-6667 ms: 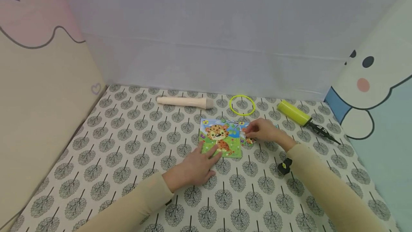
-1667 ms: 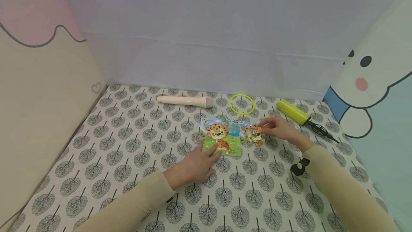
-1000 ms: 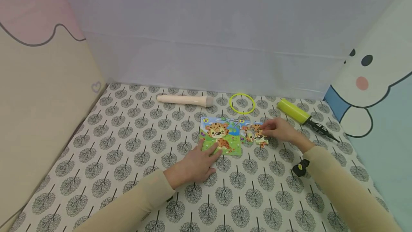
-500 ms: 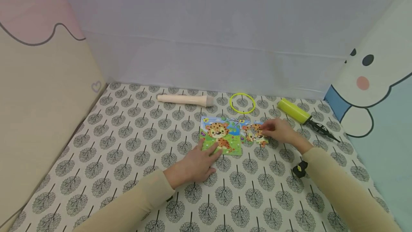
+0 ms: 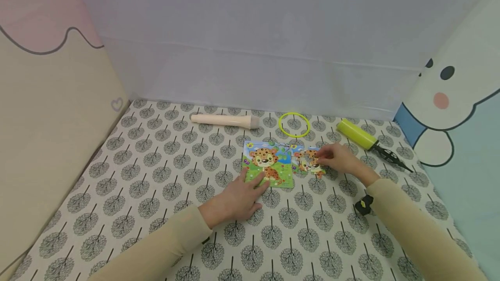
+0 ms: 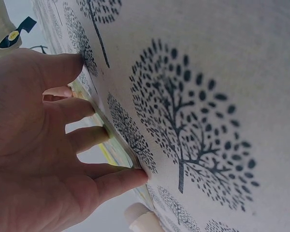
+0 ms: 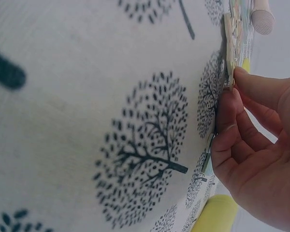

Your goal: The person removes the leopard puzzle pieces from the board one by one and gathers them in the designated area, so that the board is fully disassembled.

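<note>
A leopard picture puzzle board (image 5: 269,164) lies flat on the tree-print cloth (image 5: 156,185). My left hand (image 5: 238,196) rests beside it, straight fingers pressing its near left corner; the left wrist view shows those fingertips (image 6: 104,134) on the board's edge (image 6: 117,147). Just right of the board lies a cluster of loose leopard pieces (image 5: 306,161). My right hand (image 5: 340,158) pinches the right side of that cluster with thumb and curled fingers. The right wrist view shows my right hand's fingertips (image 7: 229,104) against the thin piece edge (image 7: 230,48).
Along the back lie a cream cylinder (image 5: 224,121), a thin yellow ring (image 5: 294,125) and a yellow pump (image 5: 356,135) with a black nozzle (image 5: 386,156). A white curtain closes the back, and padded panels stand at left and right.
Since 6.7 s ago my right hand has drawn leopard pieces off the board to its right side. Over the last second both hands stay almost still.
</note>
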{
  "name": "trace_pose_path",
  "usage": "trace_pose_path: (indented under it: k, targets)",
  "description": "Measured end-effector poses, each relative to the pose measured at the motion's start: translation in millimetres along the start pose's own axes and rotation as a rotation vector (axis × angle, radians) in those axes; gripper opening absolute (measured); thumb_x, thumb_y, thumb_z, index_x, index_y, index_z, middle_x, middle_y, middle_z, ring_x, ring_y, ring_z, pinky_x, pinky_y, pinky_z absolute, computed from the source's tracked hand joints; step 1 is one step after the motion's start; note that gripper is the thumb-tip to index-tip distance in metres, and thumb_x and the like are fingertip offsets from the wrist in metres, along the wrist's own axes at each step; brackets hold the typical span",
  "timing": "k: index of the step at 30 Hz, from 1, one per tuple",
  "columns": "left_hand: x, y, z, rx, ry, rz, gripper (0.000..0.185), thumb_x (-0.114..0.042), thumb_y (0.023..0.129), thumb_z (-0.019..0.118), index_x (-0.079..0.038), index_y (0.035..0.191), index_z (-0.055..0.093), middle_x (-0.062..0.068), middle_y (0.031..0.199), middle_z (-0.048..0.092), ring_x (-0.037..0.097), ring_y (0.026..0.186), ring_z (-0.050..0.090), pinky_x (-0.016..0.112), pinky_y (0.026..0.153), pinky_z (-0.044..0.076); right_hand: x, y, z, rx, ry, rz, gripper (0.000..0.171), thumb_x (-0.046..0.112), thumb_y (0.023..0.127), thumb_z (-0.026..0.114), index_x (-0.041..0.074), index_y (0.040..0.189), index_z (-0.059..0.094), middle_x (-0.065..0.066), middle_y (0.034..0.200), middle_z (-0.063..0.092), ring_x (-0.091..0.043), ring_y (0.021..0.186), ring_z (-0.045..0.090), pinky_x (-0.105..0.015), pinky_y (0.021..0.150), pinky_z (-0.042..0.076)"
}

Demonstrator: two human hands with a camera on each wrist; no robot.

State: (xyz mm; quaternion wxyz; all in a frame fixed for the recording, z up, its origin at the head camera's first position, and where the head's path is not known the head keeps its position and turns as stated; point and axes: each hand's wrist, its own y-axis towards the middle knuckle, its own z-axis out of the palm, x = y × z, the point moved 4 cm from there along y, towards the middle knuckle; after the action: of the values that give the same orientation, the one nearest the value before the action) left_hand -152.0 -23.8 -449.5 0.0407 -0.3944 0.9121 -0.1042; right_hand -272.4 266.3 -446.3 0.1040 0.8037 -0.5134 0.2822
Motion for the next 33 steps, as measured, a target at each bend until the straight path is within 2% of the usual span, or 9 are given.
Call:
trace_pose_path:
  k: [5, 18, 26, 33]
  targets:
    - [0.2, -0.3, -1.6, -0.003, -0.009, -0.001, 0.067, -0.05, 0.097, 0.044, -0.019, 0.153, 0.024, 0.009, 0.156, 0.017, 0.054, 0.132, 0.022, 0.053, 0.099, 0.039, 1, 0, -1, 0.002, -0.007, -0.003, 0.019, 0.012, 0.089, 0.069, 0.001, 0.104, 0.068, 0.0, 0.083, 0.067, -0.014, 0.072, 0.062, -0.034, 0.064, 0.052]
    - [-0.3, -0.1, -2.3, -0.004, -0.018, 0.004, 0.066, -0.049, 0.097, 0.044, -0.018, 0.153, 0.024, 0.01, 0.156, 0.018, 0.053, 0.132, 0.021, 0.053, 0.104, 0.032, 2, 0, -1, 0.015, -0.003, 0.002, 0.02, 0.015, 0.09, 0.067, 0.002, 0.106, 0.069, 0.0, 0.086, 0.067, -0.014, 0.074, 0.061, -0.034, 0.064, 0.051]
    - [-0.5, 0.1, -1.5, -0.006, -0.016, 0.005, 0.066, -0.049, 0.097, 0.045, -0.018, 0.152, 0.026, 0.01, 0.156, 0.019, 0.053, 0.132, 0.022, 0.054, 0.104, 0.031, 32, 10, 3, -0.027, 0.006, -0.052, 0.019, 0.015, 0.09, 0.068, 0.002, 0.103, 0.07, -0.001, 0.086, 0.066, -0.016, 0.075, 0.061, -0.037, 0.067, 0.052]
    - [0.1, -1.0, -2.6, -0.014, -0.034, -0.002, 0.067, -0.049, 0.097, 0.047, -0.018, 0.152, 0.026, 0.01, 0.155, 0.02, 0.053, 0.132, 0.022, 0.053, 0.105, 0.03, 55, 31, 24, 0.012, 0.032, -0.105, 0.02, 0.018, 0.088, 0.071, 0.005, 0.103, 0.07, 0.002, 0.088, 0.066, -0.013, 0.079, 0.062, -0.034, 0.071, 0.053]
